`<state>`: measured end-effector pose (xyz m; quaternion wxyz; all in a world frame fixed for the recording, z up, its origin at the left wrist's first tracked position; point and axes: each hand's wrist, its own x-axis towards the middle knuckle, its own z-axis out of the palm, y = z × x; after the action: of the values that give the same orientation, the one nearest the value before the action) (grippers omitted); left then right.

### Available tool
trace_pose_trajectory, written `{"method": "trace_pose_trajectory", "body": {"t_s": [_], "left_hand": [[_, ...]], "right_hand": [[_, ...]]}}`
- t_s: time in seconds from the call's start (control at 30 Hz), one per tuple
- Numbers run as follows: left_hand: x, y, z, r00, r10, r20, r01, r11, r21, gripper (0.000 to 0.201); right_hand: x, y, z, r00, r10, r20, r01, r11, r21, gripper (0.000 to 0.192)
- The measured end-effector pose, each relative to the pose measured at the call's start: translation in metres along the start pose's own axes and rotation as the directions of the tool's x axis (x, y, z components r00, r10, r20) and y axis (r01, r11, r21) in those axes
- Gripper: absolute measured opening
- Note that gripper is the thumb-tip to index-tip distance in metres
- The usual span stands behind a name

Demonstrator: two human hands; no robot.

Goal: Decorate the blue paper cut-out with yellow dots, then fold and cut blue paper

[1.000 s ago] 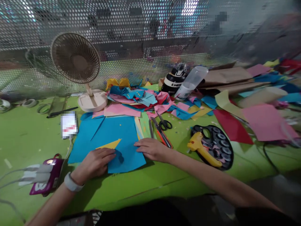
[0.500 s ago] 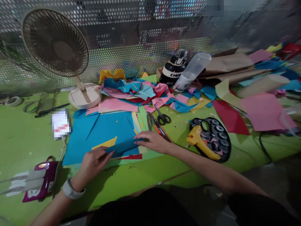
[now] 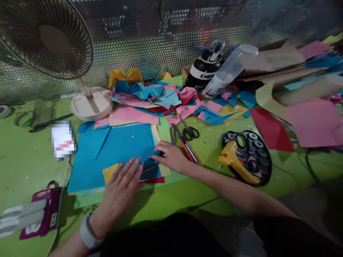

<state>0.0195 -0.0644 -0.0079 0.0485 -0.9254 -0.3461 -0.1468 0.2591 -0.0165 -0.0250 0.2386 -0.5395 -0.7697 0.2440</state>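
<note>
My left hand point(image 3: 124, 185) lies flat, fingers stretched out side by side, over a folded piece of blue paper point(image 3: 149, 163) and a yellow paper point(image 3: 109, 172). At the right end of that folded piece is my right hand point(image 3: 171, 156), its thumb and curled fingers on the paper's edge. Beneath both hands spreads a large blue sheet point(image 3: 124, 142) on a stack of coloured paper, with a red corner point(image 3: 155, 180) showing at the front. Just beyond my right hand lie an orange cutter knife point(image 3: 189, 146) and black-handled scissors point(image 3: 191, 132).
A yellow glue gun point(image 3: 235, 162) rests on a black tray point(image 3: 261, 157) to the right. Folded paper scraps point(image 3: 152, 92), a black bottle point(image 3: 200, 73) and a clear bottle point(image 3: 233, 67) stand behind. On the left are a fan point(image 3: 91, 105), a phone point(image 3: 63, 139) and a purple charger point(image 3: 48, 207).
My left hand has gone from gripping the folded blue paper's left end to lying flat across it. The folded piece now sits lower against the stack. The view has shifted slightly.
</note>
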Motion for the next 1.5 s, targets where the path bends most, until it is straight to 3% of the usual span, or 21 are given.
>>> {"method": "trace_pose_trajectory", "body": {"t_s": [0.07,0.17,0.37,0.7,1.17,1.5], "left_hand": [[0.0,0.012,0.004,0.994,0.042,0.105,-0.041,0.999,-0.011,0.071],[0.0,0.023,0.011,0.982,0.068,0.174,-0.065,0.998,-0.02,0.085],[0.0,0.025,0.01,0.968,0.064,0.244,-0.06,0.998,-0.024,0.078],[-0.001,0.027,0.01,0.966,0.069,0.249,-0.06,0.997,-0.047,0.075],[-0.002,0.023,0.018,0.98,0.071,0.188,-0.07,0.997,-0.011,0.075],[-0.002,0.022,0.019,0.98,0.077,0.181,-0.078,0.997,-0.002,0.077]], "right_hand": [[0.0,0.0,0.001,1.0,0.006,-0.013,-0.007,1.0,-0.02,0.017],[-0.001,-0.002,0.002,0.999,0.032,-0.019,-0.033,0.999,-0.042,0.017],[-0.003,-0.005,0.005,0.996,0.07,-0.047,-0.073,0.995,-0.068,0.017],[-0.005,-0.004,0.009,0.994,0.069,-0.086,-0.075,0.994,-0.074,0.019],[0.003,0.001,0.002,0.989,0.11,-0.098,-0.091,0.979,0.181,0.015],[0.002,0.001,0.0,0.99,0.108,-0.093,-0.088,0.976,0.199,0.014]]}}
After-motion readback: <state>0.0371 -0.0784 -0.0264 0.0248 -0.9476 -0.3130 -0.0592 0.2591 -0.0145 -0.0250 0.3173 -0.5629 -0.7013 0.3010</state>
